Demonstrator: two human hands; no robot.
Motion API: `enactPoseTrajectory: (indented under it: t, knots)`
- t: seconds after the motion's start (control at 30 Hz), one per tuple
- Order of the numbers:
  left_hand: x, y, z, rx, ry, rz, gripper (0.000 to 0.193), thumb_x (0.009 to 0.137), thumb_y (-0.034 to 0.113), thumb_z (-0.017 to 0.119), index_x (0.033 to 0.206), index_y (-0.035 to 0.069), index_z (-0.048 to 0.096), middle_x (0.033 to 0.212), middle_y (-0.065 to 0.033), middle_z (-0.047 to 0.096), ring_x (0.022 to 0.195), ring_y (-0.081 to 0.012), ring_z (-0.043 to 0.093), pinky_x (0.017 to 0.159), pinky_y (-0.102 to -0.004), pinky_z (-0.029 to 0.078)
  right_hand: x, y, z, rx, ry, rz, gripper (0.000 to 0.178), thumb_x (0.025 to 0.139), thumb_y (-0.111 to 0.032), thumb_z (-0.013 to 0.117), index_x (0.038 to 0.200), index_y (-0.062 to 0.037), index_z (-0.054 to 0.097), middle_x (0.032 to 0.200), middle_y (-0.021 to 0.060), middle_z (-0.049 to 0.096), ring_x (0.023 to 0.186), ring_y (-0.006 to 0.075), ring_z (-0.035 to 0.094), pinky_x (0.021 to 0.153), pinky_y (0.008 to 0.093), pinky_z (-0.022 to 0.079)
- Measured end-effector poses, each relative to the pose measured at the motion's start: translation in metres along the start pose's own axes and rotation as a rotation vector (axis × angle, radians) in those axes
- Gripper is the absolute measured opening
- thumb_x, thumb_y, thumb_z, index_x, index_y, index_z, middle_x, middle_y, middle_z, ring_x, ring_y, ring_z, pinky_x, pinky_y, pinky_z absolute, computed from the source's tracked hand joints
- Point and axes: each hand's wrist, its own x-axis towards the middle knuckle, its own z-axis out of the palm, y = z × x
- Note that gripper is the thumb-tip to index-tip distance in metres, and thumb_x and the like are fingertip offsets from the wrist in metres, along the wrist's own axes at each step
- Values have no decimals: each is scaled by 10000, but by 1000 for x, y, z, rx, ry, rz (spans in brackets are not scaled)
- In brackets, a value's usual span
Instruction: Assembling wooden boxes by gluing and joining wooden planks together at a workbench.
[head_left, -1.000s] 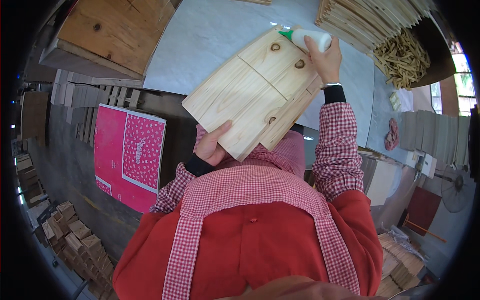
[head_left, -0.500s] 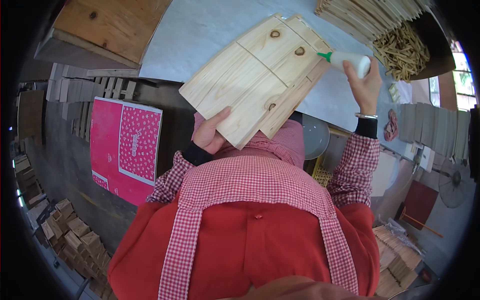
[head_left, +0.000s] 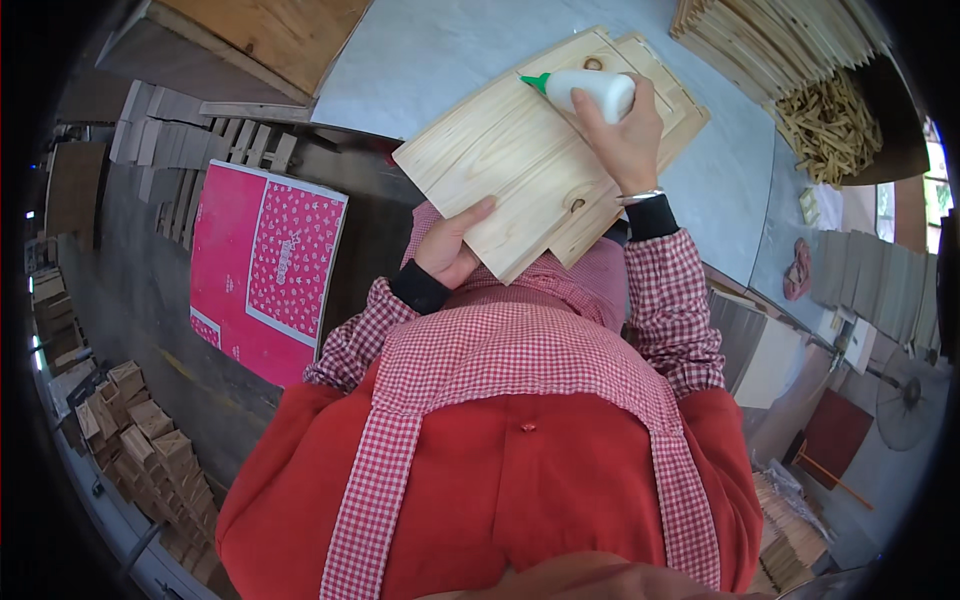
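Note:
My right hand [head_left: 626, 140] is wrapped round a white squeeze bottle [head_left: 587, 92] with a green nozzle. The bottle lies nearly level above the wooden panels, its nozzle pointing left over the upper left part of the top one. Pale, knotted wooden panels [head_left: 500, 165] lie stacked and slightly offset, jutting over the table's near edge toward my lap. My left hand [head_left: 449, 244] grips the near left corner of the panels, thumb on top and fingers underneath. My right hand and the bottle hide part of the top panel's grooves.
The pale table [head_left: 400, 60] carries stacked wooden boards [head_left: 770, 40] at the far right, beside a container of small wood strips [head_left: 825, 125]. A wooden box [head_left: 240, 50] stands far left. A pink patterned carton [head_left: 225, 265] is on my left; a crumpled cloth [head_left: 797, 268] lies at right.
My right hand has carried the bottle left, from the panels' right edge to over their upper left part. My left hand still holds the near corner. The whole view has shifted slightly.

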Motion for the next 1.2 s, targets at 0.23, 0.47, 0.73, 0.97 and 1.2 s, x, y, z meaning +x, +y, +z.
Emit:
enactPoseTrajectory:
  t: [0.23,0.47,0.73,0.97,1.2]
  knots:
    - [1,-2,-4,6,23,1,523,879,-14,607,1347,5,375,1293,-158,505,1193,-301,527,995,-445,479,-14,0,-29,-147,-25,-152,523,738,-291,792,1081,13,541,863,167,662,740,248,662,648,332,521]
    - [4,0,-5,54,12,-34,529,896,70,621,1361,19,375,1326,-145,490,1222,-278,499,1041,-412,431,-61,-11,-101,-208,-32,-23,459,731,-226,786,1045,3,542,819,168,646,711,265,661,628,356,523]
    - [4,5,-4,39,24,-50,538,908,81,603,1378,18,348,1339,-163,476,1235,-299,490,1042,-431,432,-84,-1,-129,207,108,418,366,838,-211,711,1071,6,531,801,92,618,566,146,588,498,253,473]
    - [0,11,3,59,-32,-49,512,926,99,576,1376,5,350,1338,-167,484,1227,-293,500,1040,-419,430,-66,33,-134,539,477,399,323,870,-215,678,999,24,504,797,113,612,517,144,576,436,243,456]
    - [0,14,3,82,13,-76,498,944,134,556,1373,-6,347,1341,-173,485,1221,-283,507,1035,-412,435,-26,68,-132,518,599,393,351,857,-230,696,961,32,488,799,130,614,495,153,581,412,251,457]
